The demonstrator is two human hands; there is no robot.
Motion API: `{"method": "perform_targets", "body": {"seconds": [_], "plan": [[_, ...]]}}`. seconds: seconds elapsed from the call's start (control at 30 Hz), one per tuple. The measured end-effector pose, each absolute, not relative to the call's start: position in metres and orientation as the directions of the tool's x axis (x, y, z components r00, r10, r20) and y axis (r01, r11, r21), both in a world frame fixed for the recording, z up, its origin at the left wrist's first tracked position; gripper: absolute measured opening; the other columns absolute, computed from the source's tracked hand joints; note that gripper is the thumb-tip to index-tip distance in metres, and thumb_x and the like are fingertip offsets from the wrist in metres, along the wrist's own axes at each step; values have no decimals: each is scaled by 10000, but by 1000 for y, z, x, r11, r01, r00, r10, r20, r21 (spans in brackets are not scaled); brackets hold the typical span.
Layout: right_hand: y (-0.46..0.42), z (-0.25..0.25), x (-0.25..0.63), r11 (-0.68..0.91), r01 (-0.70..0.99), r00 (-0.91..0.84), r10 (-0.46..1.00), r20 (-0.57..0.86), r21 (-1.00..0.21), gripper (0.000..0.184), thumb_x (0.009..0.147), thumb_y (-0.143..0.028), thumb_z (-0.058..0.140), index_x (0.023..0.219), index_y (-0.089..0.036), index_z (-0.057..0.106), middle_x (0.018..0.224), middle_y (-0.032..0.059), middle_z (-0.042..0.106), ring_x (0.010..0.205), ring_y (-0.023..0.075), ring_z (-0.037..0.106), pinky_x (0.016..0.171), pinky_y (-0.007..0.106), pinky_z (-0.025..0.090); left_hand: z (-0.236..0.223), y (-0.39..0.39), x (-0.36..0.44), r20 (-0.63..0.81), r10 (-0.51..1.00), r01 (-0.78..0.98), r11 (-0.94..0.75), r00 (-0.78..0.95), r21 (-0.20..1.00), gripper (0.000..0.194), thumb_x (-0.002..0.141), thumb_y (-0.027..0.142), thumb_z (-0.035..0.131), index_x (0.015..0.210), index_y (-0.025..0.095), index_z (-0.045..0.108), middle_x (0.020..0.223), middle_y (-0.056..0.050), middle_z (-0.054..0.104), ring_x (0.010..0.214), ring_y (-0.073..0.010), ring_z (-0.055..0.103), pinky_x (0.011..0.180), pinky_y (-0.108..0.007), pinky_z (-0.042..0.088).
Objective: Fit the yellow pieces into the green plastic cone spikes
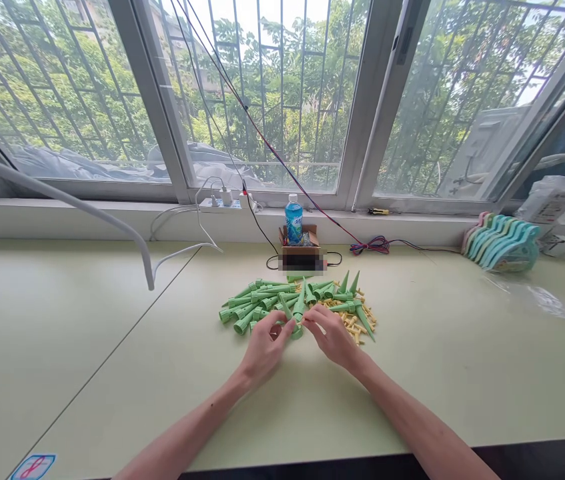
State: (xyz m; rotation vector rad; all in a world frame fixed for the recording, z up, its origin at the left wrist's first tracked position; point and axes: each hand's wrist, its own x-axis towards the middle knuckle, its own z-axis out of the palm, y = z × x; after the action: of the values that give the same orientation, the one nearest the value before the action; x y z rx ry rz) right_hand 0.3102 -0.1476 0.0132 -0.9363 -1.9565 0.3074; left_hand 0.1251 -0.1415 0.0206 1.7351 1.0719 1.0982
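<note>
My left hand (267, 343) is closed, its thumb and fingers pinching a hollow green plastic spike (297, 331) near its wide end. Fingertips of my right hand (333, 335) meet the same spot, pressed together on a small yellow peg (301, 323) that is mostly covered. Beyond my left hand spreads a pile of green cone-shaped spikes (257, 295), most lying on their sides. To the right, beside and under more green spikes, is a heap of small yellow pegs (355, 327). One green spike (300, 300) points upward just behind my fingertips.
Behind the pile stands a small cardboard box (315, 235) holding a blue bottle (293, 220), with a blurred dark object in front. Coiled cable (372, 245) lies by the sill. Pastel hangers (505, 241) and clear plastic wrap (537, 297) are at right. A white tube (112, 217) hangs at left.
</note>
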Motion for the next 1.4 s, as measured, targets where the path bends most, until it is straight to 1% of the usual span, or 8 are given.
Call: {"method": "perform_targets", "body": {"seconds": [0.13,0.3,0.47,0.73,0.93,1.2,1.3,1.4], "plan": [[-147,13,310,685,494,-299,712,635,-536,217,1011,-268,431,928,-210,623,825,51,572,727,175,534,661,284,443,18,-141,124,271,928,241,-333,255,912,295,885,457,567,785,181,535,624,46,432,481,-80,335,447,-207,217],[-147,11,310,684,495,-297,713,635,-536,212,1009,-266,435,944,-213,630,837,56,579,737,178,537,663,286,443,20,-141,124,307,917,266,-372,253,890,285,884,441,575,772,182,539,615,51,399,491,-80,320,447,-205,218],[-147,11,308,675,489,-282,722,631,-553,227,1011,-283,434,907,-207,621,802,48,580,707,174,540,645,279,441,22,-141,124,358,894,272,-427,269,863,258,894,404,570,771,178,558,751,26,469,519,-72,363,462,-202,286],[-150,12,305,655,465,-267,745,611,-596,225,1001,-291,446,856,-204,595,746,34,582,674,172,545,631,281,450,23,-142,122,399,861,281,-486,315,828,204,899,381,569,822,194,601,845,-6,506,588,-99,436,500,-203,388],[-148,9,305,637,449,-253,763,595,-626,214,991,-278,458,845,-197,592,741,31,594,664,164,554,624,272,455,21,-141,122,422,845,275,-512,328,813,176,900,363,578,864,201,635,867,-13,519,604,-99,459,510,-202,414],[-149,9,303,597,452,-246,797,551,-663,226,984,-272,446,806,-193,562,720,17,578,646,154,537,615,258,429,17,-139,120,437,824,302,-546,360,781,141,905,326,579,909,203,648,918,-28,536,609,-93,495,506,-199,438],[-149,10,303,596,451,-228,797,560,-665,218,982,-270,449,806,-196,554,722,18,580,643,156,532,613,259,425,19,-141,121,438,824,309,-548,358,778,137,905,318,574,953,206,637,942,-34,541,631,-99,518,508,-197,453],[-149,12,303,596,451,-190,792,581,-664,203,982,-267,450,822,-200,556,743,26,594,657,162,540,617,262,427,22,-143,122,427,832,300,-533,353,791,187,908,327,567,1058,221,602,999,-45,543,698,-118,565,527,-201,484]]}}
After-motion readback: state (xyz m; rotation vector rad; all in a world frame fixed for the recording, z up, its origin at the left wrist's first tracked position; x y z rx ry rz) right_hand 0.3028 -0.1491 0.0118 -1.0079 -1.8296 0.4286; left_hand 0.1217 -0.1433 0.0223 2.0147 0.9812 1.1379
